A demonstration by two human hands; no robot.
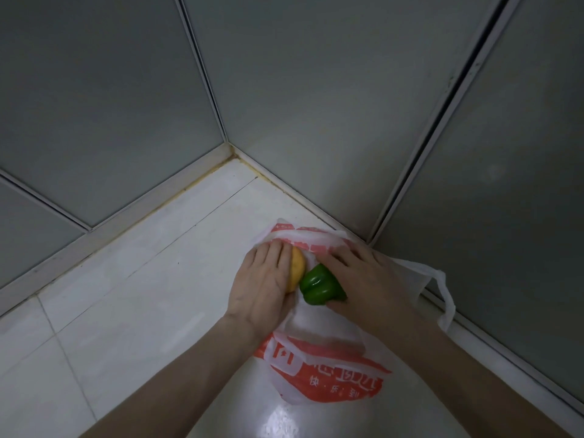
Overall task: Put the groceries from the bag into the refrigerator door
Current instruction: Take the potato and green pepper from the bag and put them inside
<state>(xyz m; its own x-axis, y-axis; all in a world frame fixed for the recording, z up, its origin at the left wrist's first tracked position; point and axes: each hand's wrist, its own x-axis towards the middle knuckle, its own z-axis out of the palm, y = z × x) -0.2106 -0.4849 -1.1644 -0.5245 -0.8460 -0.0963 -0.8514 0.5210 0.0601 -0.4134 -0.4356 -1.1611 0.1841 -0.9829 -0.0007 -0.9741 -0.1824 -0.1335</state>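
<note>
The right hand (363, 279) curls round the green pepper (319, 284), thumb under its near side, fingers over the far side. The left hand (264, 284) cups a yellow fruit (297, 268), its fingers fairly straight over it. Both items sit at the mouth of the bag (328, 371), touching each other, between the hands. The pepper looks light, stiff and glossy, so likely slippery; a grip round its body suits it. The bag lies limp on the white floor (126, 311), in a corner of grey panels (300, 90). No refrigerator shows.
</note>
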